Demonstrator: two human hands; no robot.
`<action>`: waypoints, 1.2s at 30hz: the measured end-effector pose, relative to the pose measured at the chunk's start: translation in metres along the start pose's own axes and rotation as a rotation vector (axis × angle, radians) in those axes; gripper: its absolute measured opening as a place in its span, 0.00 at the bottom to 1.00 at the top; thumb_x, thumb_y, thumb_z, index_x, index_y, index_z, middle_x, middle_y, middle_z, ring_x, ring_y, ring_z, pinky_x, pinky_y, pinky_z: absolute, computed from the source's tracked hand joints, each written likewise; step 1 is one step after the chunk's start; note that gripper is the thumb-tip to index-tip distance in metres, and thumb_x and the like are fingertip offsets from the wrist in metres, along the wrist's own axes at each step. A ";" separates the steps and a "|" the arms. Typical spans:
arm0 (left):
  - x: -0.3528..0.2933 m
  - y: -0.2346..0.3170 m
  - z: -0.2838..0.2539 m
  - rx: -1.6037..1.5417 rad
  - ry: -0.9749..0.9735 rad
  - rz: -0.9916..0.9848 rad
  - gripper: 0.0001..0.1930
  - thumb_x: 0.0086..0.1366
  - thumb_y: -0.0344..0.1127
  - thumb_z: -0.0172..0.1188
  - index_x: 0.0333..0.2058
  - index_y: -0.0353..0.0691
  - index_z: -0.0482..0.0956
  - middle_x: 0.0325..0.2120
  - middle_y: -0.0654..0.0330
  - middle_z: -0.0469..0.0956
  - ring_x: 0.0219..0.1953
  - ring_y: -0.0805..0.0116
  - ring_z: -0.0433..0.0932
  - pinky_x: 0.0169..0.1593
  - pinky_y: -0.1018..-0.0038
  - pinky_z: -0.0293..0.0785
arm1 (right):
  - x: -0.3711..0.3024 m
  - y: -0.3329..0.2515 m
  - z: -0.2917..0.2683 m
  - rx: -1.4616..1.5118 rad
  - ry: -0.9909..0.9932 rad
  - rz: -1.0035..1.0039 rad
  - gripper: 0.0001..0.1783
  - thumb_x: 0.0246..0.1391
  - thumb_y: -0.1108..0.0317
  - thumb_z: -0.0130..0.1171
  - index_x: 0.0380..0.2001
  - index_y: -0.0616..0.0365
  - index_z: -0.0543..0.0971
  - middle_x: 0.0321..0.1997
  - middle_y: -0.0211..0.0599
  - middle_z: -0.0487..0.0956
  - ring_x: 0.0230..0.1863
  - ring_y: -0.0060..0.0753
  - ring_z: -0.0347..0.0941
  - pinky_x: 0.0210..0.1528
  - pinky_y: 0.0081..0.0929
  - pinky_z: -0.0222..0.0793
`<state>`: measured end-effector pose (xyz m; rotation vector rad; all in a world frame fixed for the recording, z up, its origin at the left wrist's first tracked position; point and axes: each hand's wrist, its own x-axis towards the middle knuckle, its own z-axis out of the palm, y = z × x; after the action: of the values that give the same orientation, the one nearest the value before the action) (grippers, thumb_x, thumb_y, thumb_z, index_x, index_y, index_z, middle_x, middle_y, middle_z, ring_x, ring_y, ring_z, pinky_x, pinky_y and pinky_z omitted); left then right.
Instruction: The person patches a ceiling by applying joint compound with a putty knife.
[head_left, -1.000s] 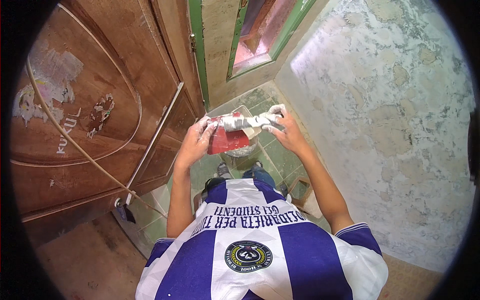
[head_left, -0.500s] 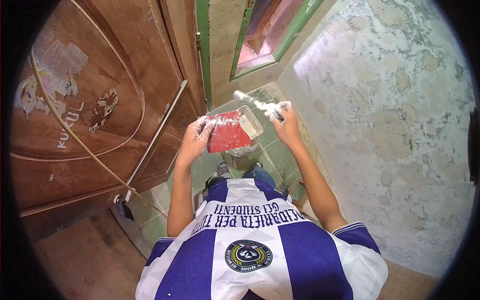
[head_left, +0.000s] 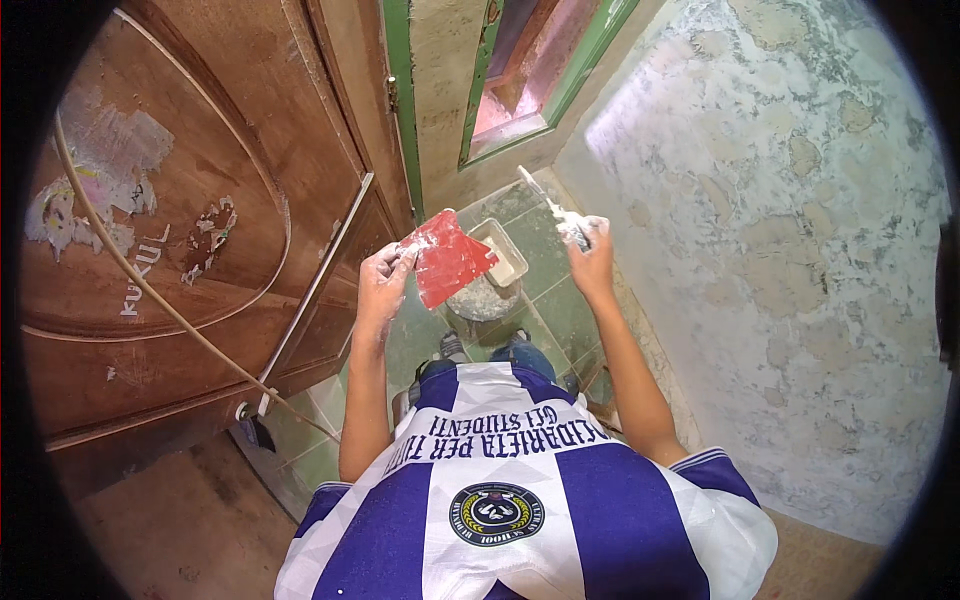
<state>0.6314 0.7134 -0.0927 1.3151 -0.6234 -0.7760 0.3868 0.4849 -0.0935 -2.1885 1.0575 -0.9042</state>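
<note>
My left hand (head_left: 380,288) is closed on the near left edge of a red flat plastic spreader (head_left: 445,265), thumb on top, its face smudged with white. In my right hand (head_left: 592,262) I grip a narrow putty knife (head_left: 545,195), thickly coated in white and pointing up and left. Both hands have white residue on the fingers. Between them, lower down, is a rectangular plastic tub (head_left: 518,262) with pale paste inside; the spreader overlaps its left side. Under the tub shows a round, white-spattered surface (head_left: 485,302).
A brown wooden door (head_left: 220,130) with peeling patches stands at the left, with a cable (head_left: 150,285) across it. The patchy white wall (head_left: 770,250) rises on the right. Ahead is a green-framed opening (head_left: 520,120). Green tiles (head_left: 555,305) cover the floor around my feet.
The red spreader has moved slightly left and tilted, uncovering more of the tub. My right hand has shifted right with the putty knife, away from the tub.
</note>
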 end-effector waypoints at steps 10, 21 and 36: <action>0.007 -0.014 0.013 -0.388 0.133 -0.179 0.18 0.64 0.31 0.59 0.52 0.31 0.73 0.40 0.58 0.81 0.39 0.73 0.80 0.45 0.74 0.76 | -0.058 -0.067 0.009 0.269 -0.267 -0.140 0.16 0.45 0.70 0.65 0.40 0.60 0.82 0.45 0.44 0.71 0.50 0.44 0.68 0.54 0.32 0.64; 0.004 -0.018 0.002 -0.420 0.131 -0.205 0.18 0.64 0.29 0.58 0.51 0.28 0.72 0.41 0.53 0.81 0.40 0.68 0.82 0.45 0.70 0.80 | -0.003 0.003 -0.001 -0.011 0.097 0.074 0.12 0.46 0.71 0.62 0.36 0.64 0.81 0.42 0.45 0.71 0.45 0.45 0.69 0.48 0.35 0.66; 0.004 -0.010 0.013 -0.373 0.213 -0.156 0.15 0.64 0.26 0.58 0.49 0.27 0.74 0.40 0.54 0.81 0.39 0.71 0.81 0.43 0.75 0.79 | -0.005 -0.006 0.003 -0.008 0.047 0.024 0.14 0.45 0.69 0.66 0.36 0.63 0.81 0.42 0.47 0.71 0.45 0.47 0.70 0.49 0.36 0.66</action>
<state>0.6222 0.7021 -0.1003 1.0902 -0.1937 -0.8201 0.3893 0.4927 -0.0929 -2.1667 1.1088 -0.9463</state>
